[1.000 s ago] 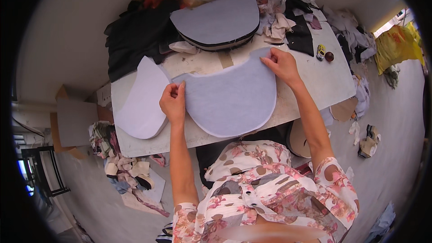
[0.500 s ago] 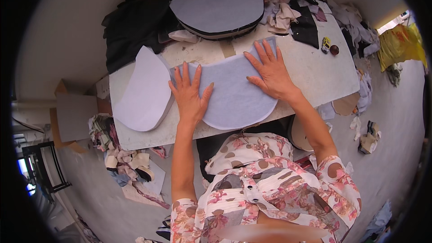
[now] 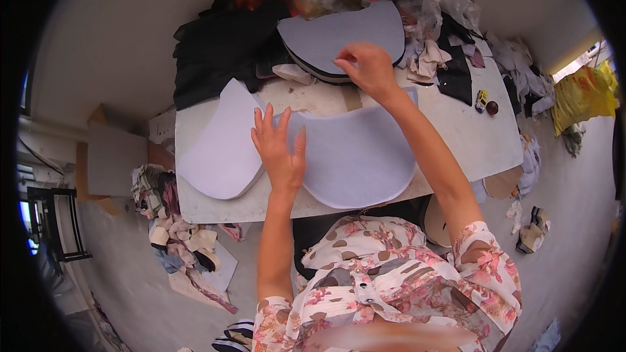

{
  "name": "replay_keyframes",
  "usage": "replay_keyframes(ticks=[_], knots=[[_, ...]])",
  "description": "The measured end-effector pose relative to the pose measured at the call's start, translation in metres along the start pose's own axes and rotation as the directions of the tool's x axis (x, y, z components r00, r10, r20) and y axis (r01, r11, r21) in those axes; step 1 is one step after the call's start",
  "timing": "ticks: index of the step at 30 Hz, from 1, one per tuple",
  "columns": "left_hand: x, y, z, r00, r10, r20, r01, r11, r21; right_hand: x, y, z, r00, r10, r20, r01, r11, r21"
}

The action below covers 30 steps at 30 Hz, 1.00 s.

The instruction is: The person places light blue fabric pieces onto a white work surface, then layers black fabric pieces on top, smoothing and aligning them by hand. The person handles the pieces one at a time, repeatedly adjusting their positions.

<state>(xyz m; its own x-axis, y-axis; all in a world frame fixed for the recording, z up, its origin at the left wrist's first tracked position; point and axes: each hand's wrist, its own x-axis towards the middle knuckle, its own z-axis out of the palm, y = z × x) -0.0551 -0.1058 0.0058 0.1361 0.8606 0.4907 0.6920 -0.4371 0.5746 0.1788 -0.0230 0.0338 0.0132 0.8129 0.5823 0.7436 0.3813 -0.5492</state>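
A light grey curved fabric piece [image 3: 358, 156] with a pale edge lies flat on the table in front of me. My left hand [image 3: 279, 153] is open over its left end, fingers spread, beside a thick white curved pad [image 3: 225, 146]. Beyond, a stack of grey curved pieces [image 3: 345, 32] with dark layers beneath sits at the back of the table. My right hand [image 3: 370, 72] is at that stack's near edge, fingers bent and drawn together; whether anything is between the fingertips cannot be made out.
Black cloth [image 3: 225, 45] is heaped at the back left of the table [image 3: 469, 143]. Scraps [image 3: 430, 62], a small yellow toy car [image 3: 481, 100] and a dark round ball [image 3: 492, 107] lie to the right. Fabric offcuts [image 3: 186, 241] spill onto the floor at left, near a cardboard box [image 3: 117, 160].
My right hand has left the grey fabric piece and moved away from me to the stack, its fingers closing together. The left hand stays near the piece's left end, lifted slightly. The view has shifted.
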Motion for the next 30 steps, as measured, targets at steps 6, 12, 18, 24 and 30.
replay_keyframes(ticks=[6, 12, 18, 24, 30], knots=[[0.025, 0.003, 0.007, 0.964, -0.265, 0.036, 0.243, 0.815, -0.526, 0.045, 0.025, 0.054, 0.983, 0.012, 0.184, 0.027, 0.978, -0.207], [0.052, -0.006, 0.034, 0.784, -0.438, 0.440, 0.562, 0.200, -0.803, 0.046, 0.031, 0.040, 0.974, 0.047, 0.223, -0.038, 0.998, -0.048], [0.092, -0.014, 0.064, 0.609, -0.445, 0.657, 0.640, -0.214, -0.738, 0.018, -0.017, -0.012, 0.895, -0.041, 0.444, 0.011, 0.997, 0.071], [0.106, -0.003, 0.062, 0.919, -0.387, 0.071, 0.291, 0.547, -0.785, 0.027, -0.022, -0.022, 0.883, -0.434, 0.177, 0.431, 0.900, 0.061], [0.098, 0.041, 0.004, 0.988, -0.115, -0.107, 0.040, 0.844, -0.535, 0.059, -0.004, -0.044, 0.780, -0.290, 0.554, 0.368, 0.929, -0.031]])
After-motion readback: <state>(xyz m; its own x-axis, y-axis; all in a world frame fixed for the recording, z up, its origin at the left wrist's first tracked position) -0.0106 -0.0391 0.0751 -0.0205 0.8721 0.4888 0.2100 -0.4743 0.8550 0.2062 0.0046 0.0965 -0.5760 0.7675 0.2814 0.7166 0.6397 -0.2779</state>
